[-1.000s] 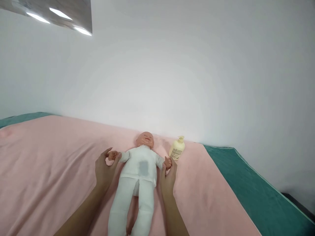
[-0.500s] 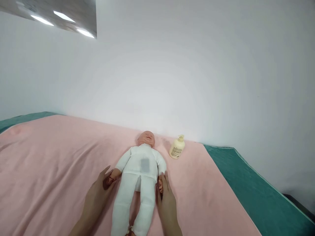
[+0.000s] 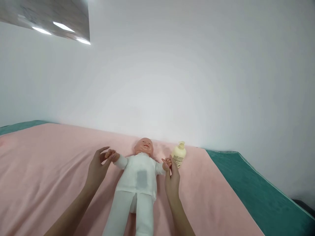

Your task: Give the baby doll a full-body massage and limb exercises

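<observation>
A baby doll (image 3: 131, 173) with a white cloth body and a grey patch on its chest lies on its back. Its head points to the wall, and its feet are out of the picture. My left hand (image 3: 97, 167) is closed on the doll's hand at the left, thumb and fingers round it. At the right, my right hand (image 3: 172, 179) grips the doll's other hand between thumb and fingers. Both doll arms are raised out to the sides. Just beyond my right hand stands a pale yellow pump bottle (image 3: 180, 152), its lower left partly covered by my fingers.
A pink blanket (image 3: 211, 196) with folds at the left lies beneath the doll. Green cloth (image 3: 248, 183) shows at its right and far left edges. Behind rises a white wall (image 3: 172, 72), with a shiny panel (image 3: 49, 16) at the upper left.
Both my hands have moved up and outward, lifting the doll's arms from beside its hips to about shoulder height. The bottle is now partly hidden. The view has shifted slightly.
</observation>
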Motion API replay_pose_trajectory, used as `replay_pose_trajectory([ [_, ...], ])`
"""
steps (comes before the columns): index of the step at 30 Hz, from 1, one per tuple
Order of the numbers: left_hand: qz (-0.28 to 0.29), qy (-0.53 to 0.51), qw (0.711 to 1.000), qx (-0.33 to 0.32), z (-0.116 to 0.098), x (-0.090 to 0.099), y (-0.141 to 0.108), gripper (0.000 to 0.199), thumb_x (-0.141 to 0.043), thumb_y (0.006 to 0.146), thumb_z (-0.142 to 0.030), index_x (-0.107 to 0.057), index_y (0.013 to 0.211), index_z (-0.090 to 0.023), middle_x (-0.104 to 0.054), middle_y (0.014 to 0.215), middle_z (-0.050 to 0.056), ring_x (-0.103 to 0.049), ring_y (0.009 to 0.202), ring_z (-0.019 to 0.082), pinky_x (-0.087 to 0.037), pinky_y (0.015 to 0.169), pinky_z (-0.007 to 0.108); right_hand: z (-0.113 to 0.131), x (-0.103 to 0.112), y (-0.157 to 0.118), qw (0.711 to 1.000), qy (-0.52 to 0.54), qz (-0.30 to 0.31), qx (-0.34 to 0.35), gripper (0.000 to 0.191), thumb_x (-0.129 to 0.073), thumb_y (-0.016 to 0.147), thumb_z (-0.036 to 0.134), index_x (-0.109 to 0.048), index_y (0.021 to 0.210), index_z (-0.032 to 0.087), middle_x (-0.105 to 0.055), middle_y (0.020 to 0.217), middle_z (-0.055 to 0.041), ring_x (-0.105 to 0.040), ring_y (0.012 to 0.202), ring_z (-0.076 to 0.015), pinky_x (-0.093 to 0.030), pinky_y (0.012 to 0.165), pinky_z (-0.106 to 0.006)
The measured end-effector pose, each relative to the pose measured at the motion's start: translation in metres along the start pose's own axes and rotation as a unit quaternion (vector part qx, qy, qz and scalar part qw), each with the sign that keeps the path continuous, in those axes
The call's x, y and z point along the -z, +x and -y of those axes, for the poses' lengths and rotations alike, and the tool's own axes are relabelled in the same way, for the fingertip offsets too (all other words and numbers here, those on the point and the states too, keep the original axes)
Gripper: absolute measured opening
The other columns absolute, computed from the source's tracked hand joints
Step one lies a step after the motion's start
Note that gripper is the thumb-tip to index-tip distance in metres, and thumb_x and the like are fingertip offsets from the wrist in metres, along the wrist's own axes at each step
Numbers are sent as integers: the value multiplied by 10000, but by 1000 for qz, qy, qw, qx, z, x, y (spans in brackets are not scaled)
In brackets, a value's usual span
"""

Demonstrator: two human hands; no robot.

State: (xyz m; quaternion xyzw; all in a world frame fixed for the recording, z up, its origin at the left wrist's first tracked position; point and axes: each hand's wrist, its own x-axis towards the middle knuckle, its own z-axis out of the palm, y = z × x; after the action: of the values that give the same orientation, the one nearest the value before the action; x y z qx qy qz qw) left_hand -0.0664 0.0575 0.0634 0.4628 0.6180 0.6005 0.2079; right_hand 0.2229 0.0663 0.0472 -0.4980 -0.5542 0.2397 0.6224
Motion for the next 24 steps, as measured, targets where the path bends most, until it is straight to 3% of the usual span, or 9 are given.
replay_pose_trajectory([
  [6, -5, -49, 998, 34, 14, -52, 53, 528, -491, 828, -587, -566, 1136, -164, -668, 1150, 139, -631, 1051, 276, -500, 857, 388, -34, -23, 57, 999, -27, -5, 22, 589, -377, 926, 533, -469, 1345, 129, -577, 1303, -169, -540, 1217, -262, -403, 1032, -441],
  [11, 56, -13, 997, 48, 36, -83, 74, 565, -462, 833, -581, -604, 1156, -140, -698, 1058, 150, -652, 966, 287, -486, 835, 404, -60, -36, 88, 993, -81, 85, -14, 515, -315, 933, 499, -572, 1211, 149, -641, 1216, -140, -600, 1131, -237, -441, 981, -392],
  [17, 159, 17, 987, 31, 57, -93, 86, 450, -521, 776, -567, -709, 873, -170, -731, 902, 100, -659, 871, 277, -475, 822, 376, -87, -44, 105, 985, -109, 122, -48, 463, -363, 894, 499, -689, 882, 171, -731, 901, -104, -680, 866, -254, -509, 790, -377],
  [20, 163, 21, 986, 29, 59, -92, 86, 480, -513, 773, -585, -710, 911, -170, -728, 949, 108, -651, 924, 286, -470, 843, 379, -86, -45, 102, 986, -114, 112, -40, 451, -364, 899, 493, -689, 895, 180, -729, 917, -93, -677, 876, -245, -507, 791, -361],
  [24, 130, 11, 991, 28, 53, -89, 79, 564, -478, 796, -618, -676, 1059, -159, -714, 1016, 124, -650, 935, 278, -485, 820, 378, -71, -44, 90, 990, -115, 74, -17, 443, -350, 929, 469, -636, 1090, 170, -695, 1087, -119, -652, 998, -236, -482, 879, -359],
])
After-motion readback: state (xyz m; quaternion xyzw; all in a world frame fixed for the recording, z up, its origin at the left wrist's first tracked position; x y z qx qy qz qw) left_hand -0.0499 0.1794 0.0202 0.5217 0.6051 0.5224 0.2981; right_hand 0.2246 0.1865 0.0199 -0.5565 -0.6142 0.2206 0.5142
